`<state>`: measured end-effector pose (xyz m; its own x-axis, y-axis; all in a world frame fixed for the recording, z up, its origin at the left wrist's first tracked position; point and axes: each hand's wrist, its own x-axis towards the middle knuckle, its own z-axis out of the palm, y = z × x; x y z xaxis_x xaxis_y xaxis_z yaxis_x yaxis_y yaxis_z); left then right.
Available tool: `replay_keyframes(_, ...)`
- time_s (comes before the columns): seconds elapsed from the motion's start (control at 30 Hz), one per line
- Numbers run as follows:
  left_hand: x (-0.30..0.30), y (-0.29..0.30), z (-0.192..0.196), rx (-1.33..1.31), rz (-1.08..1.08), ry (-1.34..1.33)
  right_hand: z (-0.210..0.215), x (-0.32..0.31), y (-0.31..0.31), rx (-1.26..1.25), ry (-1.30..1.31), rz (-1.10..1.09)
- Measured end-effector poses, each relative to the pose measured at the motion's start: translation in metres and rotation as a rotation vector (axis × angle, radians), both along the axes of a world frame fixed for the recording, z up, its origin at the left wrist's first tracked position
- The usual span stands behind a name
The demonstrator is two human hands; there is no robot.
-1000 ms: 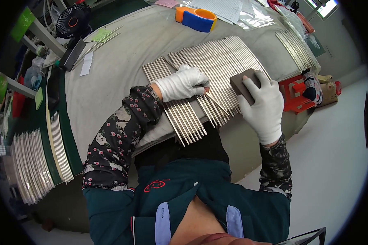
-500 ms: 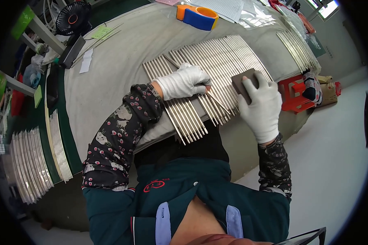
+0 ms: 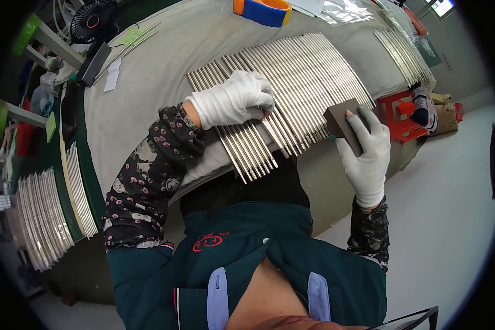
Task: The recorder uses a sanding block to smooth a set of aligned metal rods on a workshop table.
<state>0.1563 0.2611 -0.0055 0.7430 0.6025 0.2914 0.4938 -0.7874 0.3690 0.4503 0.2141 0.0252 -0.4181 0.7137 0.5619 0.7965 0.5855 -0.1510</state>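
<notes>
Slim silvery metal rods lie side by side in a wide row on a cloth-covered table. My left hand, in a white glove, reaches over the left part of the row. Its fingers are closed on a metal rod at the side of a narrow gap; most of that rod is under the hand. Left of the gap lies a smaller group of rods. My right hand, gloved with bare fingertips showing, grips a dark grey-brown block at the row's near right corner.
A blue and orange tape roll sits at the far edge. More rods lie at the far right and on the left side. A red plastic stool stands right of the table. A black fan is at far left.
The rod that slanted across the row under my left hand now lies along the others. My right hand, with the block, has moved right and nearer to me. The view has shifted slightly.
</notes>
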Motion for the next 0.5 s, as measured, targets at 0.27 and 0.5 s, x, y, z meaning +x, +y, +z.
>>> replay_keyframes(0.27, -0.022, -0.003, -0.033, 0.206, 0.464, 0.391, -0.013, 0.005, -0.040, -0.105, -0.027, 0.064)
replay_keyframes(0.5, -0.008, 0.006, -0.021, 0.105, 0.461, 0.484, -0.025, 0.002, -0.074, -0.191, -0.057, 0.063)
